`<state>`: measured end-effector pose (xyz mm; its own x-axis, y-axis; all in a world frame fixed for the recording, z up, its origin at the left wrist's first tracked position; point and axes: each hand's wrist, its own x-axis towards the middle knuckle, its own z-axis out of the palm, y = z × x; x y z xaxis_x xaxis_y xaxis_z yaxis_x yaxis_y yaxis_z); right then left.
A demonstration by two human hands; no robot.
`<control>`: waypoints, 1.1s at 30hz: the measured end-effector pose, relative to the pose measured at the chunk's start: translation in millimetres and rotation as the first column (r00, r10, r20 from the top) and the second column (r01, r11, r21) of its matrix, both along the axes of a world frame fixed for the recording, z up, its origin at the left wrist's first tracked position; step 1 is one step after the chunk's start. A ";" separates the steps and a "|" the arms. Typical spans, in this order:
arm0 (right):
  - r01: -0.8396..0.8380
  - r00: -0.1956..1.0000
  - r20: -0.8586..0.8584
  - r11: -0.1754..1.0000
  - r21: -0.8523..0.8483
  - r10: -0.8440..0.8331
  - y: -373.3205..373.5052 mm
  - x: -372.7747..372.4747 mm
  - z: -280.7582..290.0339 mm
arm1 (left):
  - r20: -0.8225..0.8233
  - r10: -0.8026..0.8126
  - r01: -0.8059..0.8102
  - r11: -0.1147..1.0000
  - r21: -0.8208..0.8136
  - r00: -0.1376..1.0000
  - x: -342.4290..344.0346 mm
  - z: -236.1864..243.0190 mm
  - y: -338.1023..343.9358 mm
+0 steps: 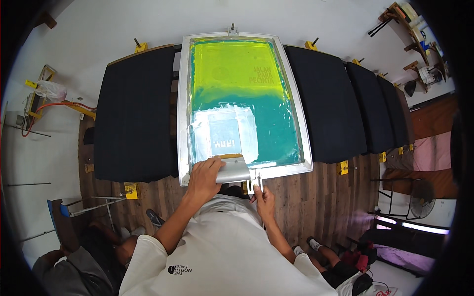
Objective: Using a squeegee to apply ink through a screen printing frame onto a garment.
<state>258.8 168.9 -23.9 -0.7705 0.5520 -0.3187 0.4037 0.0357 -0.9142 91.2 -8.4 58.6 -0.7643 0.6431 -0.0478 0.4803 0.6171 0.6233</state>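
A silkscreen frame (300, 123) with a silver metal border lies in front of me. Its mesh (232, 64) is yellow-green at the far part and teal nearer me. White ink (249, 132) surrounds a pale rectangular stencil area near its lower left. My left hand (205, 177) wraps over the left end of a squeegee (234, 170), which rests at the frame's near edge. Just right of it, my right hand (262, 197) pinches a small metal bracket (255, 182) on the near rail. Parts of its fingers are hidden behind the bracket.
Boards covered in black cloth stand to the left (136, 116) and right (326, 103), with yellow clamps (343, 167) at their ends. People sit behind me at lower left (94, 261) and lower right (340, 271). A fan (422, 199) stands at far right.
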 end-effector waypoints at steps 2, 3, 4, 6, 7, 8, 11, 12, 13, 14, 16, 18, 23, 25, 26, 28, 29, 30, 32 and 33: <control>-0.016 1.000 0.013 0.998 -0.062 0.016 1.6 0.0 2.2 | 0.002 0.004 -0.004 1.000 -0.003 1.000 -1.1 -2.2 0.1; -0.015 1.000 0.012 0.998 -0.064 0.016 2.6 0.4 1.6 | 0.006 0.008 -0.008 1.000 -0.004 1.000 -1.5 -2.6 0.1; -0.030 1.000 0.007 0.997 -0.071 0.030 3.7 0.7 0.0 | 0.005 0.007 -0.007 1.000 -0.006 1.000 -2.1 -1.9 0.6; -0.044 0.999 0.002 0.996 -0.081 0.044 6.7 1.7 -2.9 | 0.031 0.001 0.000 1.000 -0.018 1.000 -3.2 -0.7 1.9; -0.065 0.998 0.017 0.995 -0.078 0.067 8.7 2.6 -4.0 | 0.030 0.000 0.000 1.000 -0.020 1.000 -3.7 -1.5 2.2; -0.086 0.996 0.032 0.993 -0.075 0.089 10.6 3.6 -5.3 | 0.038 0.000 0.000 1.000 -0.013 0.999 -4.2 -3.7 2.5; -0.112 0.991 0.060 0.991 -0.074 0.116 16.0 6.2 -8.9 | 0.033 -0.005 0.005 1.000 -0.001 0.999 -5.2 -6.6 4.4; -0.109 0.992 0.059 0.991 -0.075 0.114 20.6 5.8 -7.3 | 0.022 -0.006 0.006 1.000 0.003 1.000 -5.9 -7.9 5.0; -0.187 0.975 0.112 0.982 -0.037 0.190 26.9 5.5 -4.6 | 0.021 -0.009 0.009 1.000 0.003 1.000 -7.6 -10.1 5.3; -0.266 0.950 0.168 0.964 -0.004 0.263 31.5 4.3 -1.8 | 0.018 -0.012 0.012 1.000 0.015 1.000 -9.6 -12.5 5.2; -0.492 0.846 0.366 0.832 0.254 0.388 37.2 -14.5 52.5 | 0.024 -0.011 0.010 1.000 0.023 1.000 -10.1 -14.1 3.5; -0.690 0.707 0.575 0.581 0.432 0.412 39.3 -37.7 106.1 | 0.001 -0.019 0.019 1.000 0.018 1.000 -11.9 -11.8 4.8; -0.596 0.742 0.169 0.523 0.610 0.648 14.8 -100.2 147.1 | 0.041 -0.001 0.000 0.999 0.032 0.999 -10.1 -14.4 4.9; -0.556 0.735 0.219 0.386 0.736 0.642 3.7 -110.2 137.0 | 0.087 0.001 -0.004 1.000 0.028 0.996 -8.2 -11.6 5.5; -0.501 0.734 0.266 0.235 0.833 0.624 1.2 -114.5 128.2 | 0.074 0.000 -0.001 1.000 0.021 0.997 -8.2 -12.7 6.5; -0.578 0.695 0.344 0.207 0.789 0.631 1.2 -120.8 105.2 | 0.053 0.008 -0.008 1.000 0.016 0.999 -6.3 -13.7 5.5; -0.650 0.653 0.417 0.183 0.738 0.632 1.7 -122.4 95.0 | 0.042 0.003 -0.004 1.000 0.022 0.999 -5.6 -14.3 5.3; -0.651 0.648 0.418 0.178 0.738 0.636 0.4 -124.8 88.5 | 0.032 0.002 -0.003 1.000 0.027 0.999 -5.7 -15.0 4.3; -0.748 0.628 0.433 0.349 0.564 0.646 -0.8 -126.4 78.7 | 0.018 0.002 -0.003 1.000 0.026 1.000 -5.2 -15.1 4.6; -0.751 0.624 0.435 0.345 0.563 0.649 -1.2 -127.4 79.4 | 0.004 0.000 0.000 1.000 0.023 1.000 -5.6 -15.1 4.5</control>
